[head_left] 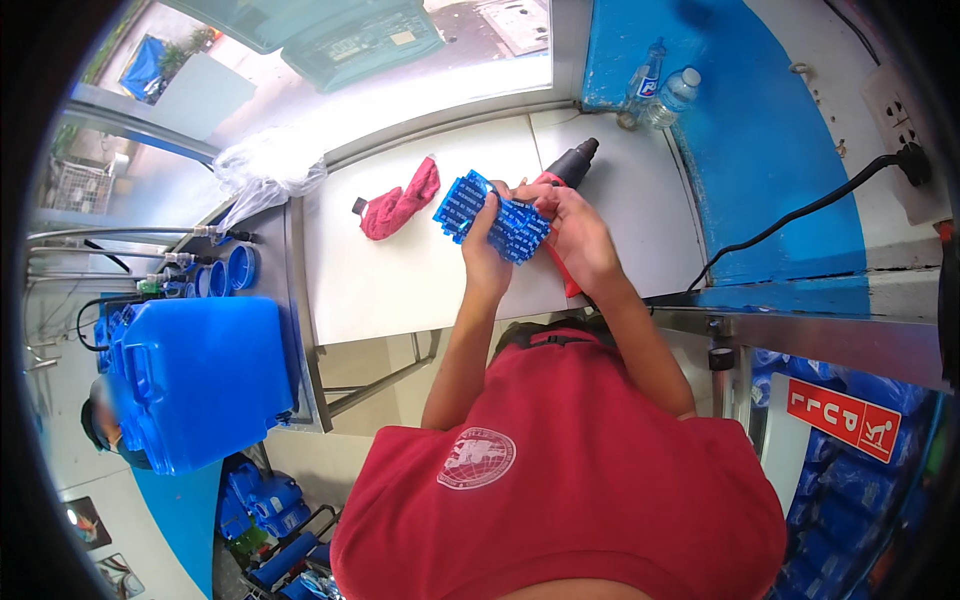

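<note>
My left hand (pixel 486 235) grips a bundle of flat blue printed plastic strips (pixel 518 232), its thumb pressed across the top. At the bundle's right edge, my right hand (pixel 580 235) has its fingers bent and pinched against the strips. The bundle is held above the white tabletop (pixel 350 290). Beneath and beyond my right hand lies a red and black tool with a tapered nozzle, like a heat gun (pixel 572 165), partly hidden by that hand. To the left of the bundle rests a crumpled red knitted or mesh piece (pixel 400 203), touched by neither hand.
Two clear plastic bottles (pixel 673 98) stand in the far right corner. A black cord (pixel 790 225) runs to the wall outlet (pixel 893 125). Clear plastic bags (pixel 265 170) lie at the far left. A large blue water container (pixel 205 375) and hoses (pixel 130 235) are on the left.
</note>
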Demonstrator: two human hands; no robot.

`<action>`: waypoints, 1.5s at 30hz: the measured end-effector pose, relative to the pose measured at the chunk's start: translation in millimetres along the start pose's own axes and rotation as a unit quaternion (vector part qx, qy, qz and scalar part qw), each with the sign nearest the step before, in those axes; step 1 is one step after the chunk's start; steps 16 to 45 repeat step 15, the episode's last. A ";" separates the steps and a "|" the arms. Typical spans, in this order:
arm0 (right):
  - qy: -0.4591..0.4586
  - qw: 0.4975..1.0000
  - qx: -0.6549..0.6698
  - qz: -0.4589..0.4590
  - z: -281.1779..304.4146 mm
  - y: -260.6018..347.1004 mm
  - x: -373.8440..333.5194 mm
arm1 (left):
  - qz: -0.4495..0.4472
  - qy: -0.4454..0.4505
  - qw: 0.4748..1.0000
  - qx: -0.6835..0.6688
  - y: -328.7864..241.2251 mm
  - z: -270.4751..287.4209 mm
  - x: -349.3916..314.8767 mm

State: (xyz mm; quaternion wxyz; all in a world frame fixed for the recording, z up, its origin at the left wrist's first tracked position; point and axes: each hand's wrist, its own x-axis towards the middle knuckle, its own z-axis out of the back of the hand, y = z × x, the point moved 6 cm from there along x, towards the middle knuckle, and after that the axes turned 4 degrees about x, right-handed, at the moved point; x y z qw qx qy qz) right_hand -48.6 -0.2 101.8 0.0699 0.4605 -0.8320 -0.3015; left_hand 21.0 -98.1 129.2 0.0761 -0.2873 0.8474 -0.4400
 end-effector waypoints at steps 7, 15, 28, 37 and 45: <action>0.001 0.965 -0.240 0.104 -2.2 -26.9 -8.1 | 0.029 -0.036 0.999 0.013 25.8 24.5 -10.2; 0.048 0.925 -0.368 0.085 -13.4 -49.2 -0.3 | 0.086 0.084 0.993 0.012 29.0 66.5 -31.4; 0.048 0.925 -0.368 0.085 -13.4 -49.2 -0.3 | 0.086 0.084 0.993 0.012 29.0 66.5 -31.4; 0.048 0.925 -0.368 0.085 -13.4 -49.2 -0.3 | 0.086 0.084 0.993 0.012 29.0 66.5 -31.4; 0.048 0.925 -0.368 0.085 -13.4 -49.2 -0.3 | 0.086 0.084 0.993 0.012 29.0 66.5 -31.4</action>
